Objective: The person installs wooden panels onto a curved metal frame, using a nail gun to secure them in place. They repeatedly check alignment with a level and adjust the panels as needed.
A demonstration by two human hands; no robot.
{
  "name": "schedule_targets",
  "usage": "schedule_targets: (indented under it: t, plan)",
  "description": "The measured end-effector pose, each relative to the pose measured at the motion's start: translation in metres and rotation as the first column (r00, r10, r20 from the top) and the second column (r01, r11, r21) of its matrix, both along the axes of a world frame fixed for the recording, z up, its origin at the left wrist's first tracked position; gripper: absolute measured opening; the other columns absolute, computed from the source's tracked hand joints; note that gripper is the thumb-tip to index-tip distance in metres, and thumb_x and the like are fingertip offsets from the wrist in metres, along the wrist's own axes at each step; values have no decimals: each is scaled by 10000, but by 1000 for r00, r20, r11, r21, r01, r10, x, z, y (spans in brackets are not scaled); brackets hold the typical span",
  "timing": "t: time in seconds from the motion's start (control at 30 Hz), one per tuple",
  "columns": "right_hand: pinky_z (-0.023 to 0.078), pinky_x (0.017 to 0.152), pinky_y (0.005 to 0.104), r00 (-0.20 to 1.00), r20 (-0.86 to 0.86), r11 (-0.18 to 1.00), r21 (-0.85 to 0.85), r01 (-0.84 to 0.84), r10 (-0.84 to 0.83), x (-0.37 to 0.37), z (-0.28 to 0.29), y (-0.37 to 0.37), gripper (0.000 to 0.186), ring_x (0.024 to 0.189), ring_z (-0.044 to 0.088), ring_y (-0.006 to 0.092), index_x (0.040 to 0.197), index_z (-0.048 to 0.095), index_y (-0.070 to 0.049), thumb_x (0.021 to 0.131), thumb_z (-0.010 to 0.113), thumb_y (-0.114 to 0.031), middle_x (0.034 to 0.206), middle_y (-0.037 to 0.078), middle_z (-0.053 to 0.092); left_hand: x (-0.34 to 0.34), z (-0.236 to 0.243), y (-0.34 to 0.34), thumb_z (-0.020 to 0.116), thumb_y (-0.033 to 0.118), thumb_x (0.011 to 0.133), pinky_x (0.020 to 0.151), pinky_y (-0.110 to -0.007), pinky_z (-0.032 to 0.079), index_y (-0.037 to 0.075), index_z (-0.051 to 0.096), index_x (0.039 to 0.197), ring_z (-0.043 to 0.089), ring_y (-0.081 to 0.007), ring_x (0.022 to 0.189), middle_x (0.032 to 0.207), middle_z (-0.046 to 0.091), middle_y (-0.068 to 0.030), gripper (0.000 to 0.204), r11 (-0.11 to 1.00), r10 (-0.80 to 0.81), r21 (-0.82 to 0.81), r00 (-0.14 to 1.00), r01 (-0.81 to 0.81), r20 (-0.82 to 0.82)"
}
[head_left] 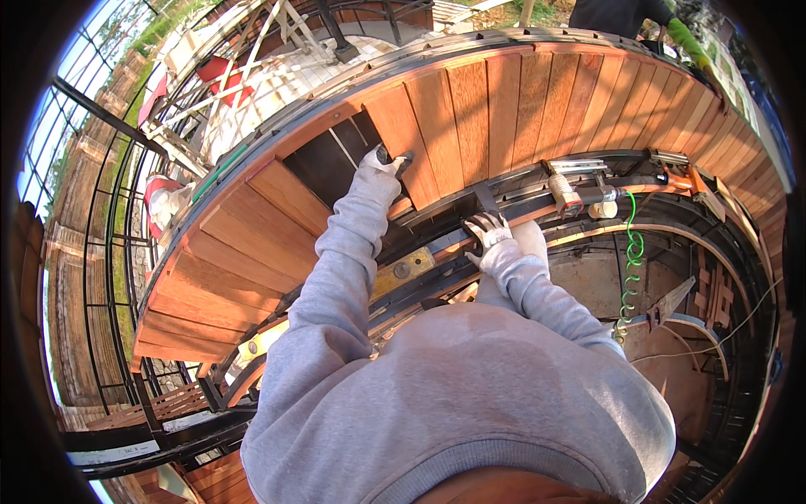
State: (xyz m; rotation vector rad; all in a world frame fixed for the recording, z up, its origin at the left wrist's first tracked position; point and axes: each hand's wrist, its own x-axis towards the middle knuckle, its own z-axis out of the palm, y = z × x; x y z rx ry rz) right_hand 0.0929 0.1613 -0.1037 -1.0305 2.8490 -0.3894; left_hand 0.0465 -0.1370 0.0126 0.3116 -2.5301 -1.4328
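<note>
At the edge of a dark gap in a curved run of wooden slats, my gloved left hand is closed around something dark that I cannot make out, next to the slat bordering the gap. Black metal framing shows inside the gap. Lower and to the right, my gloved right hand rests, fingers apart, on the inner curved rail. A yellow spirit level lies along that rail, left of my right hand.
Power or air tools with a coiled green hose sit on the right rail. A person's green-gloved hand is at top right. Black railings and wooden trestles stand beyond the curve.
</note>
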Motion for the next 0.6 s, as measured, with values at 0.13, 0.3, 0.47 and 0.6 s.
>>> schedule_targets:
  t: [0.13, 0.3, 0.47, 0.6]
  plan:
    - [210, 1224, 498, 1000, 1, 1000, 0, 3, -3, -2, 0, 2, 796, 1435, 348, 306, 1461, 467, -181, 773, 770, -443, 1487, 103, 456, 1, -12, 4, 743, 142, 893, 853, -346, 518, 12, 666, 1153, 694, -280, 981, 1064, 738, -153, 301, 988, -37, -145, 988, 59, 147]
    - [197, 1229, 499, 1000, 21, 1000, 23, 5, -6, -2, 1, 1, 791, 1443, 340, 292, 1465, 456, -182, 785, 762, -446, 1499, 98, 442, -3, -15, -3, 760, 165, 877, 845, -368, 536, -3, 658, 1161, 694, -299, 996, 1053, 730, -170, 346, 952, 36, -305, 974, 35, 225]
    - [178, 1238, 488, 999, 41, 998, 64, 24, -26, -2, 1, 2, 807, 1455, 320, 282, 1484, 429, -190, 796, 754, -458, 1525, 88, 414, 5, -19, 7, 747, 129, 885, 864, -350, 536, 0, 658, 1187, 697, -271, 1010, 1069, 730, -159, 340, 982, 22, -187, 1000, -17, 23]
    - [154, 1246, 483, 997, 78, 988, 156, -4, -8, -1, 13, -4, 804, 1480, 282, 269, 1515, 397, -203, 836, 699, -508, 1567, 71, 373, -2, -45, -15, 715, 61, 899, 872, -319, 532, 6, 649, 1225, 696, -223, 1022, 1101, 735, -136, 337, 996, -89, 25, 996, 90, -29]
